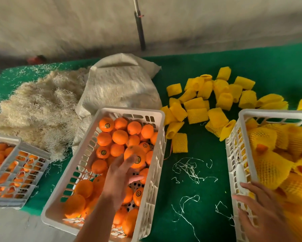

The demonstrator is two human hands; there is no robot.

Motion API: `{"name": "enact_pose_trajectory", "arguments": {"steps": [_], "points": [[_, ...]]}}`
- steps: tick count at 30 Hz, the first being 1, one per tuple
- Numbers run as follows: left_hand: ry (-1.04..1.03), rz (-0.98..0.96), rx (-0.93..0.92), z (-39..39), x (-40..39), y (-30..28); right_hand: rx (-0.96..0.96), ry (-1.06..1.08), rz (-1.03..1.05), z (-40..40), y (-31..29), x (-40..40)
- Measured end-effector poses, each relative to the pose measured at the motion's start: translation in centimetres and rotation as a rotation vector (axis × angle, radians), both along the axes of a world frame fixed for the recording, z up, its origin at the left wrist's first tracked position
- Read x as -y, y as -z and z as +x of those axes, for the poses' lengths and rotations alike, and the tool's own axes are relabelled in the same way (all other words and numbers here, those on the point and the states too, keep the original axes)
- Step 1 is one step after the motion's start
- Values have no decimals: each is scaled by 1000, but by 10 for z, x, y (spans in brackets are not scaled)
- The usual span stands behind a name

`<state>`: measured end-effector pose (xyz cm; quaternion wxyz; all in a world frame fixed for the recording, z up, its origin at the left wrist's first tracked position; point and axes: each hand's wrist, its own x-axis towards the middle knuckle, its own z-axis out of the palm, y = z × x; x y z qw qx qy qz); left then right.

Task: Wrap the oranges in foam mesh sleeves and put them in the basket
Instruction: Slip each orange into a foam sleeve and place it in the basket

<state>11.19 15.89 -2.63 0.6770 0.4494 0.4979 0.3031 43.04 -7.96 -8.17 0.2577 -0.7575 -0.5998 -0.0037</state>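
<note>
A white plastic basket point(129, 111) in the middle holds several bare oranges with dark stickers. My left hand point(120, 173) reaches into it and grips one orange point(135, 155) from below, fingers curled round it. A second white basket point(247, 145) at the right holds several oranges wrapped in yellow foam mesh sleeves point(269, 169). My right hand point(262, 208) hovers over this basket's near left rim with fingers spread and holds nothing. Several loose yellow sleeves point(216, 99) lie on the green table cover behind the two baskets.
A third basket point(16, 173) of oranges stands at the far left. Behind it lie a pile of pale wood wool point(38, 109) and a beige sack point(118, 84). Thin white strands point(188, 167) litter the green cover between the baskets. A dark pole point(140, 30) stands beyond the table.
</note>
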Motion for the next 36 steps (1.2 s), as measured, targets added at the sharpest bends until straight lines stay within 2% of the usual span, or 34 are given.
{"name": "enact_pose_trajectory", "arguments": {"steps": [2,4,7,11,14,17,29,34,36], "points": [[19,-48,178,19,16,-10,14,-16,7,1,3,2],[23,-8,169,38,28,-13,46,-6,10,0,5,4],[68,217,-82,55,38,-3,72,16,-11,0,7,7],[267,604,-573,65,42,13,36,55,-25,-7,-4,0],[505,796,-757,67,42,22,-30,35,-28,-12,-17,-27],[647,859,-878,69,42,27,-41,-14,-92,-6,-23,-77],[765,843,-862,75,32,34,45,-222,-729,-32,41,-297],[700,983,-838,78,31,27,33,-136,-831,-41,65,-337],[701,969,-841,79,30,25,31,-131,-820,-38,71,-344]]}}
